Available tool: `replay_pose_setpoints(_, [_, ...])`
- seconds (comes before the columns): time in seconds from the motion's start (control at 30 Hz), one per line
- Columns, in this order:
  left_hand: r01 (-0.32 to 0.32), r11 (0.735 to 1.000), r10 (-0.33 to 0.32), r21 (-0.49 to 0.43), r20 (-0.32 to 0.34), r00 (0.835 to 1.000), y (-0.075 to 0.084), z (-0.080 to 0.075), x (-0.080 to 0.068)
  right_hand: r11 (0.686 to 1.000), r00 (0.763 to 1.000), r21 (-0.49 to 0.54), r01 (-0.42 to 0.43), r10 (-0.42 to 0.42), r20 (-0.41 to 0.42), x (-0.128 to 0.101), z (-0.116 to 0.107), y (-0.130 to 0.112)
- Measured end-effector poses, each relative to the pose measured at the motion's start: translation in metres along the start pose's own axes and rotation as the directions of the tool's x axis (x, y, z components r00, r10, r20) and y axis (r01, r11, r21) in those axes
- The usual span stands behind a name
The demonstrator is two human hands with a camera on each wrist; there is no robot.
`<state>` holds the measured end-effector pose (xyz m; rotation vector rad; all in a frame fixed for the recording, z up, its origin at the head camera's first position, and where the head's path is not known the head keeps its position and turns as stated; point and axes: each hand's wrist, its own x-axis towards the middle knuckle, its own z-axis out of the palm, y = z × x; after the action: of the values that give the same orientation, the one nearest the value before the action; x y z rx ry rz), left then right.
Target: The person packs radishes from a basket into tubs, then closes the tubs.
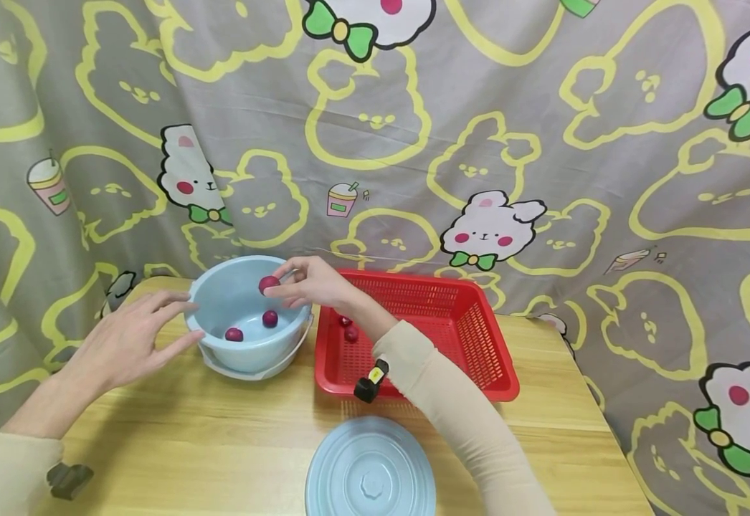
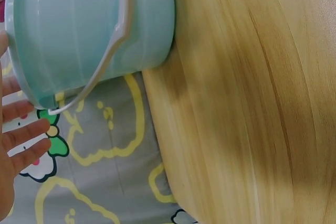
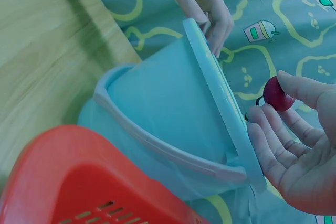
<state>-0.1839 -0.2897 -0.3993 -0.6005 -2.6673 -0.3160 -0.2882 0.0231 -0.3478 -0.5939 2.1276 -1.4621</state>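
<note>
Thumb and fingers of my right hand (image 1: pixel 318 281) pinch a small dark-red plum (image 1: pixel 268 284) over the mouth of a light-blue bucket (image 1: pixel 255 356). The right wrist view shows that plum (image 3: pixel 277 94) held near the thumb tip, just outside the rim in that view. Inside the bucket lie two more plums, one left (image 1: pixel 234 335) and one right (image 1: pixel 269 318). My left hand (image 1: pixel 126 338) reaches to the bucket's left rim, its fingers spread and loosely extended (image 2: pixel 26 134). Right of the bucket stands a red plastic basket (image 1: pixel 507 365) with a few plums (image 1: pixel 350 334) partly hidden behind my right forearm.
A round light-blue lid (image 1: pixel 371 480) lies on the wooden table (image 1: pixel 220 437) in front of the basket. The bucket's pale carrying handle (image 3: pixel 168 153) hangs down along its side. A patterned grey curtain (image 1: pixel 388 86) hangs right behind the table.
</note>
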Motion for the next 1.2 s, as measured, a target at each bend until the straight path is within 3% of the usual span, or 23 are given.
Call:
replay_pose_setpoints(0.67, [0.004, 1.000, -0.004, -0.003, -0.004, 1.000, 0.002, -0.002, 0.000, 0.998, 0.998, -0.052, -0.020, 0.023, 0.057, 0.014, 0.018, -0.002])
replay_pose_setpoints(1.2, [-0.001, 1.000, 0.001, -0.007, -0.006, 1.000, 0.001, -0.002, -0.001, 0.998, 0.997, -0.048, -0.038, 0.041, 0.068, 0.015, 0.018, -0.002])
